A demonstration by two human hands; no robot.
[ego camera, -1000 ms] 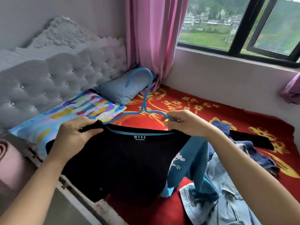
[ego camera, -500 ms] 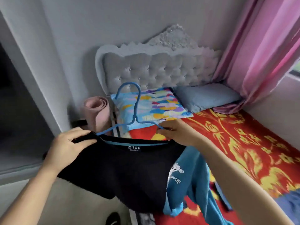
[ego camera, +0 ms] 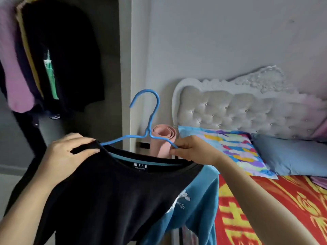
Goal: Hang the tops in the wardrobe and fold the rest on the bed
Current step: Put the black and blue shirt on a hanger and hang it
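black top on blue hanger, shoulder in left hand grip, wire in right hand pinch

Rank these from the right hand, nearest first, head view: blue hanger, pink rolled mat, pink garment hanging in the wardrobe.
1. Blue hanger: pinched by the right hand.
2. Pink rolled mat: just behind the hand, slightly left.
3. Pink garment: far left, inside the wardrobe.

Wardrobe left of bed, mat between.
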